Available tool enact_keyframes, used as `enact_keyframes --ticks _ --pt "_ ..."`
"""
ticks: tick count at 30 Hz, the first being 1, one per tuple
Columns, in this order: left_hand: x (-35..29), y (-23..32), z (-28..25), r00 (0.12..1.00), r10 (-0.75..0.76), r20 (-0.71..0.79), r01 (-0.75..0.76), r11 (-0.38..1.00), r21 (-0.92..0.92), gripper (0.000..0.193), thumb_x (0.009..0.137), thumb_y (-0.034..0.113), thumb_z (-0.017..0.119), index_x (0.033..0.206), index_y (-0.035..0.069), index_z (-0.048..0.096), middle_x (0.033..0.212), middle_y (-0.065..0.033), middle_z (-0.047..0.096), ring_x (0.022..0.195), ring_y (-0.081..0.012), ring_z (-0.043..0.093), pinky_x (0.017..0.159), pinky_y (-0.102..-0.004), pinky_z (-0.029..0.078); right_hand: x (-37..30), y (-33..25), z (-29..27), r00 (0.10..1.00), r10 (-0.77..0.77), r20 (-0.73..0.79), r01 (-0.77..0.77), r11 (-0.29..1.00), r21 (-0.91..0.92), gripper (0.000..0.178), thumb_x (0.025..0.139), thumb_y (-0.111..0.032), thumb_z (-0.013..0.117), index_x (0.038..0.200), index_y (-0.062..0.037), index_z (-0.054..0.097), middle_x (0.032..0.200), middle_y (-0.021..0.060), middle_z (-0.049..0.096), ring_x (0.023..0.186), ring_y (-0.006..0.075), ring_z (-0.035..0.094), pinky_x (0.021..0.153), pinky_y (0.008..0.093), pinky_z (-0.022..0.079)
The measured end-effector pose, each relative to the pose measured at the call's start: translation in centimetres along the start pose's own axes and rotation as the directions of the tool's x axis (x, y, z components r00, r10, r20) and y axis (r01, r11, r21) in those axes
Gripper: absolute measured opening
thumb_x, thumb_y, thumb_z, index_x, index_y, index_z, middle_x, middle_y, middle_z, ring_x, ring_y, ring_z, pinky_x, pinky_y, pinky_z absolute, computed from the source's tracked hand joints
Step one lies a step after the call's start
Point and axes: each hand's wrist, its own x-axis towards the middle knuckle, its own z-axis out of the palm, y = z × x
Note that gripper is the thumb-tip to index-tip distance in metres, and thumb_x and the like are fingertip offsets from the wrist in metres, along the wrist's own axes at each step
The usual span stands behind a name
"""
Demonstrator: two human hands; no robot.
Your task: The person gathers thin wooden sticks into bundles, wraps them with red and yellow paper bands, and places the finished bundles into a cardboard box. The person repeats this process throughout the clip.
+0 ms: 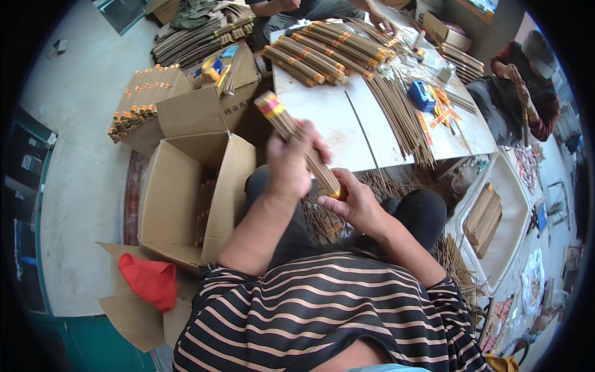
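Note:
A bundle of brown incense sticks (pixel 317 166) slants over my lap, with a red and yellow band near its upper end and yellow at its lower end. My left hand (pixel 291 160) is wrapped round its middle. At the lower end, the thumb and fingers of my right hand (pixel 354 199) close on the bundle. Just ahead lies a white table (pixel 319 115) with several banded bundles (pixel 313 53) in a row. Loose sticks (pixel 400 115) spread on its right part, beside a blue tape dispenser (pixel 422 96).
An open cardboard box (pixel 176 192) with bundles inside stands at my left, a red cloth (pixel 147 280) on its flap. Stacked bundles (pixel 145 99) lie beyond it. A white tub (pixel 496 229) holding sticks is at my right. Co-workers sit across the table and at far right (pixel 527 87).

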Motion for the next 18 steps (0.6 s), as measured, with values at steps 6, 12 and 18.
enact_keyframes --ticks 6,12,18 --pt "1.2 2.1 -0.5 0.992 -0.118 0.042 0.124 0.977 -0.173 0.027 0.086 0.035 0.058 0.089 0.009 0.054 0.071 -0.0050 0.054 0.067 -0.0193 0.056 0.063 -0.0339 0.048 0.1 -2.3 -1.2 0.901 0.145 0.409 -0.352 0.795 0.495 0.033 0.089 -0.029 0.056 0.104 -0.0009 0.047 0.072 -0.0001 0.049 0.057 0.0069 0.048 0.051 0.0187 0.040" --pt "0.7 0.6 -3.6 0.983 -0.134 0.125 0.160 0.960 -0.230 0.024 0.088 0.032 0.054 0.089 0.008 0.052 0.073 -0.0066 0.055 0.067 -0.0210 0.056 0.064 -0.0357 0.048 0.6 -2.2 0.7 0.915 0.110 0.388 -0.303 0.821 0.483 0.031 0.091 -0.030 0.051 0.100 -0.0013 0.047 0.069 0.0015 0.049 0.055 0.0095 0.051 0.052 0.0206 0.043" --pt "-0.7 2.2 -4.6 0.965 -0.203 0.168 0.245 0.925 -0.289 0.026 0.089 0.028 0.053 0.099 0.005 0.049 0.080 -0.0111 0.058 0.072 -0.0264 0.060 0.068 -0.0393 0.051 1.6 -3.0 2.0 0.896 0.078 0.437 -0.347 0.737 0.579 0.036 0.092 -0.032 0.049 0.107 0.0000 0.048 0.084 0.0052 0.056 0.072 0.0118 0.056 0.068 0.0245 0.047"
